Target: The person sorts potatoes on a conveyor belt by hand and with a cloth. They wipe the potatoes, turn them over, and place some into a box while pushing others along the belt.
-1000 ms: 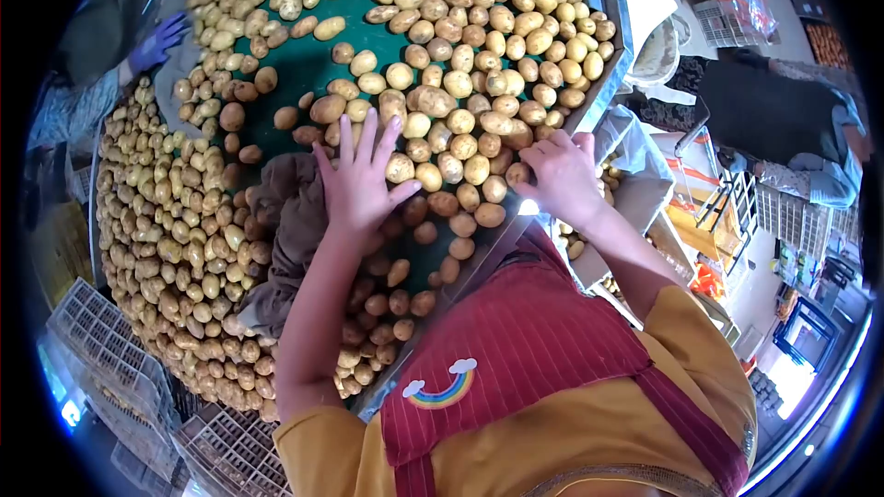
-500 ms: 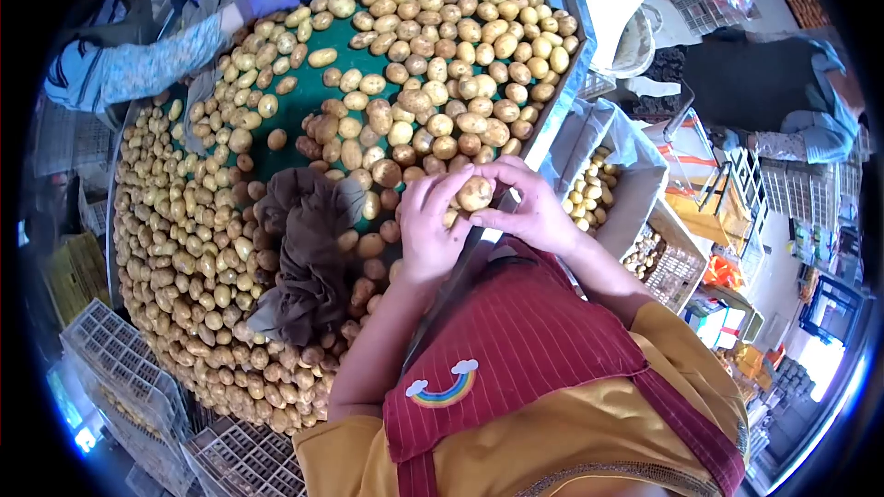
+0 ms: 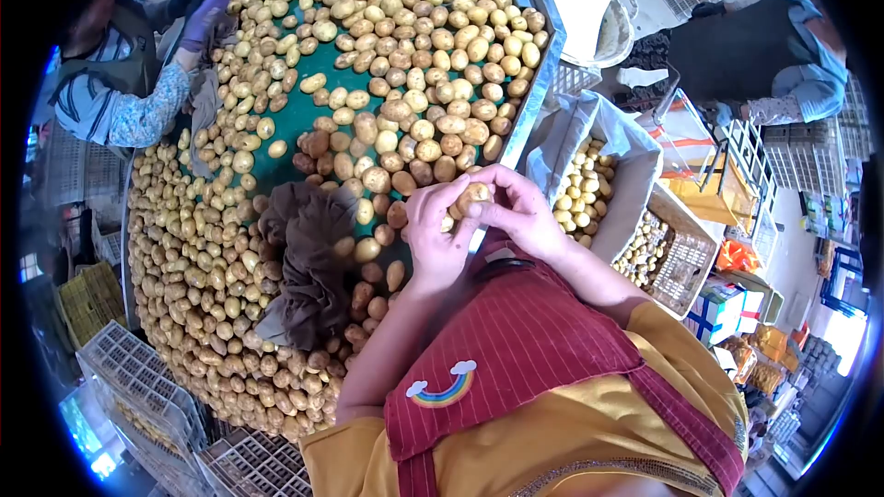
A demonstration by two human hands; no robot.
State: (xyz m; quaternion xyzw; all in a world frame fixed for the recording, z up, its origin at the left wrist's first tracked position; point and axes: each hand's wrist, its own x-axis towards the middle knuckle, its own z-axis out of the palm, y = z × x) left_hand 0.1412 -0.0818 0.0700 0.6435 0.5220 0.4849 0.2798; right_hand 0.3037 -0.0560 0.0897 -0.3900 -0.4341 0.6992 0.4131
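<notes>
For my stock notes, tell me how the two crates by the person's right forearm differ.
The lined crate has pale, covered walls; the mesh crate has bare, slotted ones. Larger-looking potatoes lie in the lined crate, smaller-looking ones in the mesh crate. Both hold potatoes.

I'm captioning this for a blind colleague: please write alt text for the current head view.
A bare left hand and right hand hold a potato near the edge of a green table heaped with potatoes. A crumpled brown cloth lies among them; a co-worker's purple-gloved hand shows at upper left.
</notes>
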